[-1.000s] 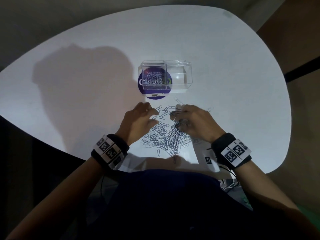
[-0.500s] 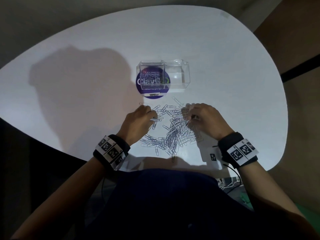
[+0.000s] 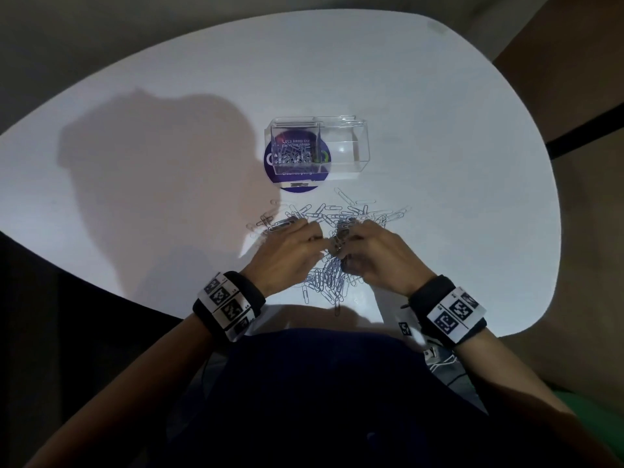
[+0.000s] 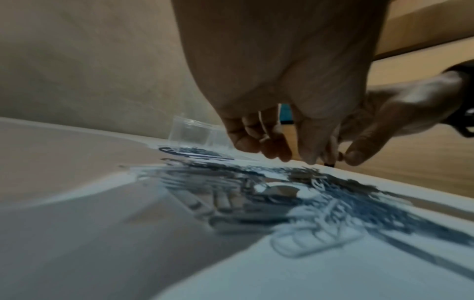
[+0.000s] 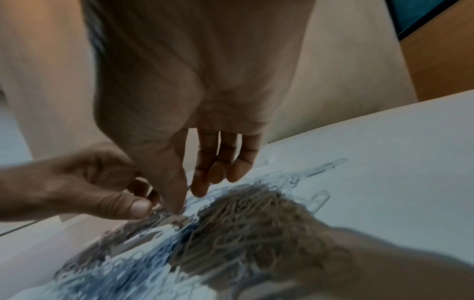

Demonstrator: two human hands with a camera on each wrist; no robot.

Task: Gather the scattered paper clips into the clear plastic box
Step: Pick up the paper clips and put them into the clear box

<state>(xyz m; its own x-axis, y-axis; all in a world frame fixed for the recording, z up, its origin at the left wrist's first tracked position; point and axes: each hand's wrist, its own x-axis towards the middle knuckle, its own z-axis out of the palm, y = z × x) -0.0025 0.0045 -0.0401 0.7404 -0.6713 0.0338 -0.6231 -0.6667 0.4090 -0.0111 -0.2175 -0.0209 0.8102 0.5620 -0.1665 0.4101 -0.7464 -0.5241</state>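
Observation:
Silver paper clips (image 3: pixel 351 211) lie scattered on the white table (image 3: pixel 456 146), with a denser heap (image 3: pixel 329 282) between my wrists. Beyond them stands the clear plastic box (image 3: pixel 344 153); its left compartment holds some clips (image 3: pixel 293 157). My left hand (image 3: pixel 312 234) and right hand (image 3: pixel 344 239) meet over the heap, thumbs almost touching. In the right wrist view my right hand (image 5: pixel 188 196) has its thumb down on the clips (image 5: pixel 243 223), and the left hand (image 5: pixel 146 203) pinches clips beside it. In the left wrist view the left hand (image 4: pixel 282 154) curls over the blurred clips (image 4: pixel 256 192), and the right hand (image 4: pixel 343 158) pinches a small clip.
A round purple sticker (image 3: pixel 297 185) lies under the box's left half. A white card with a black marker (image 3: pixel 403 327) sits at the table's near edge by my right wrist. The near edge runs just under both wrists. The box (image 4: pixel 189 130) shows beyond my left fingers.
Both hands have come together over the middle of the heap; half a second ago they were spread apart at its left and right sides.

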